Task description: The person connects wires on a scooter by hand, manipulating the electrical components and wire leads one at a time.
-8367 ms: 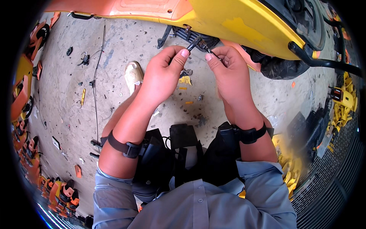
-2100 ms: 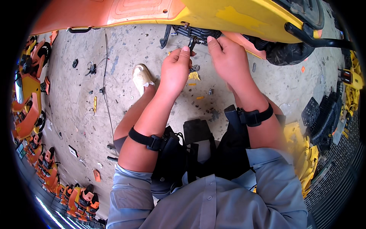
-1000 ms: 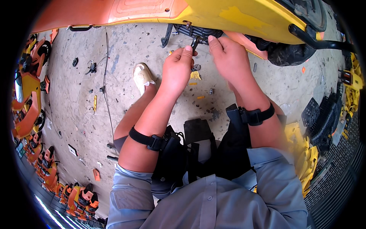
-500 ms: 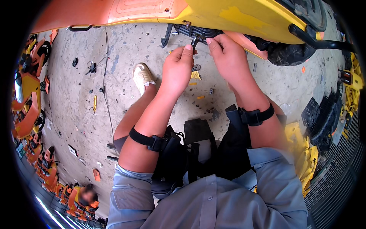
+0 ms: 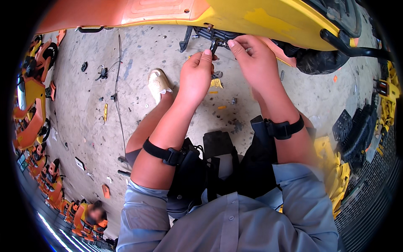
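My left hand is closed round the handle of a dark metal ratchet wrench, thumb along its top. The wrench's head points away from me, just under the edge of a yellow and orange vehicle body. My right hand pinches the short socket end at the side of the head between thumb and fingers; its fingertips partly hide that end. Behind the tool is a black ribbed footrest-like part below the bodywork, partly covered by my hands.
Small parts and yellow scraps lie on the stained concrete floor. A black cable runs along the left. Black plastic parts and yellow panels are piled at right. Orange vehicles line the left, with a person among them.
My right hand has shifted slightly, and more of the shiny socket end shows by its thumb. My left hand keeps its hold on the wrench. The view has moved a little.
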Tool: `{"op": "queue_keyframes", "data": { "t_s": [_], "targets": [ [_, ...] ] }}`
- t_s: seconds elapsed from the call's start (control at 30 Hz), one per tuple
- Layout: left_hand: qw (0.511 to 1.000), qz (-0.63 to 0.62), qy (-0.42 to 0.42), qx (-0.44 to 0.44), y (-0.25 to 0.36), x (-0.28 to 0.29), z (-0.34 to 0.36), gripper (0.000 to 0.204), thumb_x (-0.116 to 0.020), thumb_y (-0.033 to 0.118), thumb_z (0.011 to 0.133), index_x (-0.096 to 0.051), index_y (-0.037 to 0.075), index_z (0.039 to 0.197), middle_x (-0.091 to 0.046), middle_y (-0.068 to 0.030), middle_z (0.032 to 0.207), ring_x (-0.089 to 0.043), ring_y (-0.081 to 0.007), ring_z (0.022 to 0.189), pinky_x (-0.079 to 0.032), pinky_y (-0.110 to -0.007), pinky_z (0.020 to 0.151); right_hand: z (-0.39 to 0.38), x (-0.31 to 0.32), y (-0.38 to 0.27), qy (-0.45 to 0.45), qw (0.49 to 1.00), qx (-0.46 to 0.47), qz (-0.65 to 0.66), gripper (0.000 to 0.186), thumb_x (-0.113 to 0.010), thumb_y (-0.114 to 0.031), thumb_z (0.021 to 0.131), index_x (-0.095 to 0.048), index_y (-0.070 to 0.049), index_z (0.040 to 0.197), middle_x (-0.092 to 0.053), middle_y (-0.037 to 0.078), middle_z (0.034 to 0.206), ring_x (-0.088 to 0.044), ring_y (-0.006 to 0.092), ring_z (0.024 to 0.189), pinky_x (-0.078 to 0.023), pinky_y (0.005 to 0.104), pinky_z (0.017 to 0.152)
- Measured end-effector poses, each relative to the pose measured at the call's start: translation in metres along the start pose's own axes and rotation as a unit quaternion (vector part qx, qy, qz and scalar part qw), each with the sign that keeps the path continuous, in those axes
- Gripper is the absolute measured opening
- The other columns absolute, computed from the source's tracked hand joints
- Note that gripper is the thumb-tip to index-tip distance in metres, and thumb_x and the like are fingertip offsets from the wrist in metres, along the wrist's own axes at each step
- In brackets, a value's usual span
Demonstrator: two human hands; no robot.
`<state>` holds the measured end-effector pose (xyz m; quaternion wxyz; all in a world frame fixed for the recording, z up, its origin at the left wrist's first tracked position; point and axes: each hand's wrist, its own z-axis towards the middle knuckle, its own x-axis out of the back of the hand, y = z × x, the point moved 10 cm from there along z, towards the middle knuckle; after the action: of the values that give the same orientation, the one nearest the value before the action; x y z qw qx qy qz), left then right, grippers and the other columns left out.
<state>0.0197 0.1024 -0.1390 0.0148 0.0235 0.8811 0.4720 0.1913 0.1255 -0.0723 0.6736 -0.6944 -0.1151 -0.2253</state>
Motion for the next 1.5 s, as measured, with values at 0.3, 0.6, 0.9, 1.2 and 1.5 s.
{"op": "queue_keyframes", "data": {
  "t_s": [0.3,0.6,0.9,1.2,1.5],
  "targets": [
    [1.0,0.013,0.005,-0.012,0.002,0.001,0.001,0.038,-0.05,0.037,0.107,-0.068,0.005,0.103,-0.05,0.0043,0.071,-0.042,-0.006,0.061,-0.033,-0.022,0.053,-0.003,-0.001,-0.004,-0.015,0.996,0.024,-0.082,0.026,-0.068,-0.028,0.094,-0.064,-0.003,0.09,-0.069,0.013,0.078,-0.067,0.0349,0.073,-0.052,0.0425,0.067],
    [1.0,0.024,-0.005,-0.012,0.005,-0.001,-0.003,0.037,-0.051,0.038,0.107,-0.068,0.006,0.101,-0.05,0.005,0.071,-0.042,-0.0057,0.061,-0.034,-0.021,0.054,-0.001,-0.004,0.009,-0.078,0.984,-0.099,-0.127,0.022,-0.068,-0.025,0.094,-0.064,-0.004,0.091,-0.068,0.011,0.072,-0.066,0.0339,0.067,-0.052,0.0416,0.065],
    [1.0,0.02,0.003,-0.015,0.003,0.002,-0.001,0.037,-0.051,0.037,0.107,-0.069,0.005,0.101,-0.051,0.0047,0.071,-0.042,-0.0058,0.061,-0.035,-0.022,0.055,-0.003,-0.003,0.006,-0.038,0.995,-0.081,-0.043,0.029,-0.065,-0.03,0.096,-0.065,-0.002,0.087,-0.066,0.014,0.069,-0.065,0.0343,0.066,-0.051,0.0423,0.063],
    [0.999,0.024,0.006,-0.024,0.008,0.001,-0.001,0.037,-0.051,0.037,0.107,-0.069,0.005,0.101,-0.051,0.0044,0.071,-0.042,-0.0059,0.062,-0.036,-0.022,0.056,-0.001,-0.001,-0.002,0.012,0.999,0.025,-0.021,0.029,-0.066,-0.03,0.095,-0.066,-0.002,0.09,-0.067,0.013,0.071,-0.065,0.0322,0.065,-0.051,0.041,0.063],
    [0.999,0.026,0.002,-0.033,0.01,0.0,-0.002,0.037,-0.051,0.037,0.107,-0.069,0.004,0.101,-0.05,0.0047,0.07,-0.041,-0.0059,0.061,-0.035,-0.022,0.055,-0.002,-0.001,-0.003,-0.001,1.0,0.025,-0.018,0.027,-0.066,-0.028,0.095,-0.065,-0.001,0.091,-0.068,0.014,0.073,-0.066,0.031,0.066,-0.051,0.04,0.064]
  ]
}}
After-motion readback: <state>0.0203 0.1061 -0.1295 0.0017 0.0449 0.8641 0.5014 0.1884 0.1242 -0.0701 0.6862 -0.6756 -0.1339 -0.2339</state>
